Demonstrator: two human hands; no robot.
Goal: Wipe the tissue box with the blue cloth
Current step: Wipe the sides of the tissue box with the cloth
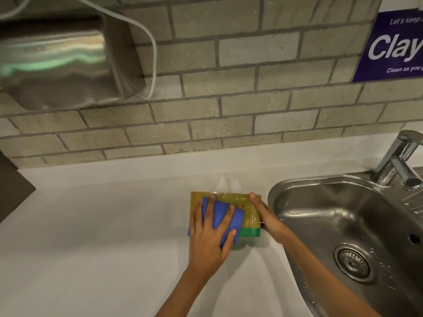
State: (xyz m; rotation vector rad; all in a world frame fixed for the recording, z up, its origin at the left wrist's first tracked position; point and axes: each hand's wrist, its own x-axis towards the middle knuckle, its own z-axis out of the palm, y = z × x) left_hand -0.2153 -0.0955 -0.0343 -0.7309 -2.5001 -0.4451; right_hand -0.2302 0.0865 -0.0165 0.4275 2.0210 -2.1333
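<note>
A yellow and green tissue box [248,216], wrapped in shiny plastic, lies on the white counter [96,236] just left of the sink. A white tissue [225,183] sticks out behind it. A folded blue cloth [219,217] lies on the box's left part. My left hand [210,236] presses flat on the cloth with fingers spread. My right hand [266,216] grips the box's right side, thumb on top.
A steel sink [343,216] with a drain and a chrome tap [398,161] lies to the right. A steel dispenser [57,60] with a white cable hangs on the brick wall at upper left. A purple sign [393,46] is at upper right.
</note>
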